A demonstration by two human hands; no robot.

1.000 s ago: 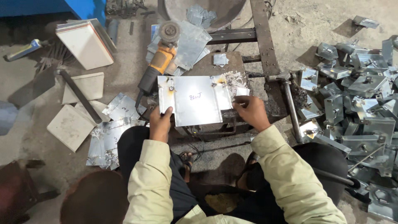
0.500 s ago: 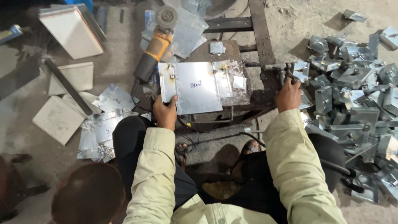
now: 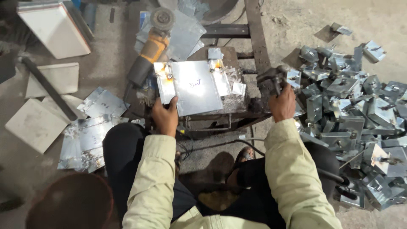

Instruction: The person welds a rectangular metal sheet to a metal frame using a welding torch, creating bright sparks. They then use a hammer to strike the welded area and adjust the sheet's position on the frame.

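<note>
1. To the left, flat metal sheets (image 3: 91, 131) lay loose on the floor, apparently not yet worked.
2. Our left hand (image 3: 165, 116) pinched the near edge of the metal plate (image 3: 193, 87) lying flat on the small desk (image 3: 237, 111); small tabs looked already tacked onto it.
3. Our right hand (image 3: 282, 101) was curled around a dark tool handle (image 3: 275, 78).
4. On the right, a heap of brackets (image 3: 352, 106) looked finished.

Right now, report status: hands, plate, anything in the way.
Left hand grips plate near edge. Right hand shut on dark handle beside bench. Grinder lies at plate's far left corner.
</note>
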